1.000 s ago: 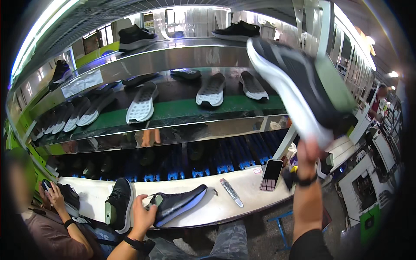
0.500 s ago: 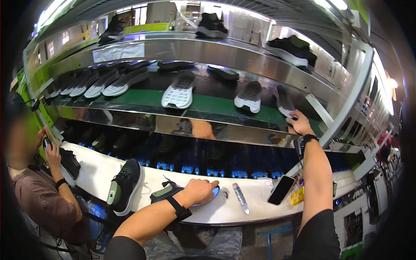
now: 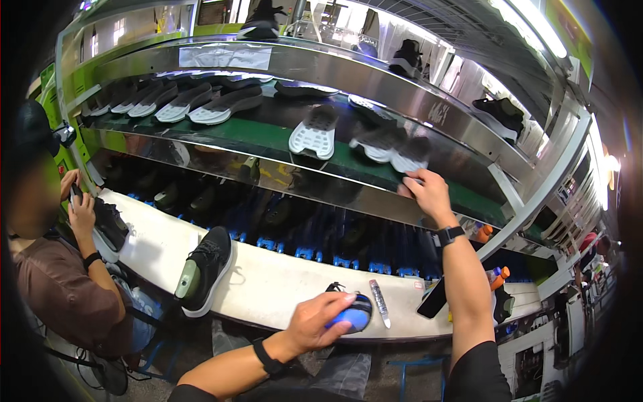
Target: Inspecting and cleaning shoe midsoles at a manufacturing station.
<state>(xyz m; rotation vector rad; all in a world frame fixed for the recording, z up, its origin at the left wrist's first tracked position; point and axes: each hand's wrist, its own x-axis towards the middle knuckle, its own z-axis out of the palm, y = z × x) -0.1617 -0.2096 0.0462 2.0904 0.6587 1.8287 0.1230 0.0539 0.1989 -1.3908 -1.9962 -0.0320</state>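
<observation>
Right hand [image 3: 429,193] has moved onto a sole [image 3: 410,159], grip loose; left hand [image 3: 321,320] cups a shoe [image 3: 353,313].

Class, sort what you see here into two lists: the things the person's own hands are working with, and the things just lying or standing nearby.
In hand:
- left hand resting on the dark blue shoe on the white bench
- right hand touching a pale sole on the green belt

Lying about:
- black shoe
- grey marker
- phone
- orange-capped bottles
- white sole
</observation>
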